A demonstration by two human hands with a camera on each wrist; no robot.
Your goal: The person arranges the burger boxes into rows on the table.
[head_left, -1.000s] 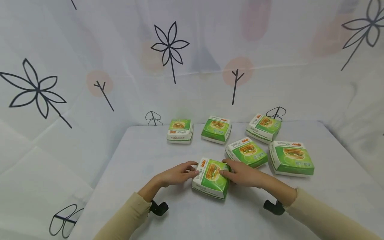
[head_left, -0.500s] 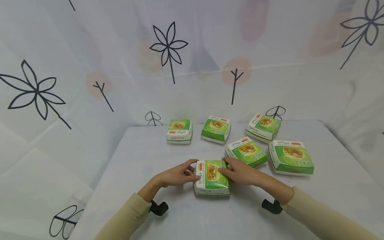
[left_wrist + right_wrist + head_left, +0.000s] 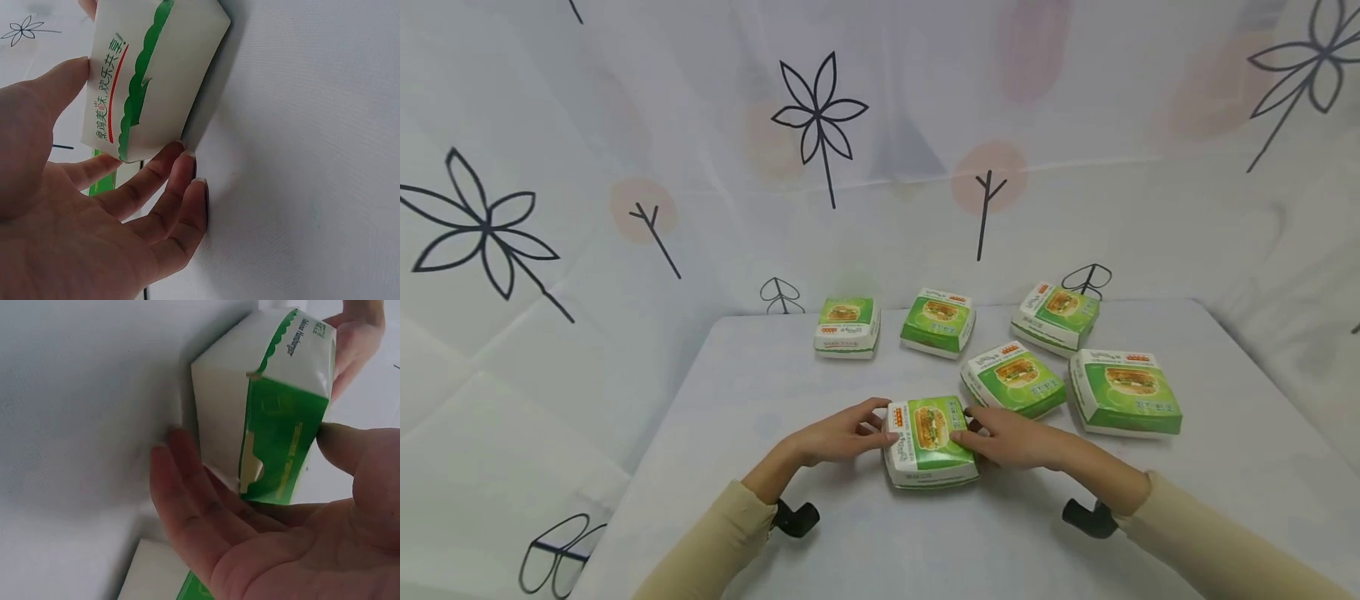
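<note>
Two beige sleeves (image 3: 707, 542) lie nearest, one to either side of the front box (image 3: 930, 442). Dark wrist pieces (image 3: 796, 518) sit at the cuffs, also nearer than the front box.

Front box: green and white, burger picture on lid, at the worktop (image 3: 925, 550). Whether its whole base touches: cannot tell.

Left hand (image 3: 837, 437), left of the front box: grip clamped on it, thumb at the lid's left edge, index finger at the far left corner, other fingers bent low by the bottom edge. The left wrist view shows this side white with a green wavy band and red line.

Right hand (image 3: 1009, 437), right of the front box: grip clamped on it, thumb at the lid's right edge, fingers about the far right corner. The right wrist view shows a green side with a tan patch.

Beyond the front box, to its right: the middle box (image 3: 1015, 379), set askew; farther right, the right box (image 3: 1126, 392).

Well beyond the front box: back-left box (image 3: 847, 327), to its left; back-centre box (image 3: 937, 323), roughly straight behind; back-right box (image 3: 1056, 318), to its right.

Farthest: pale backdrop (image 3: 887, 233), dark line-drawn plants.
</note>
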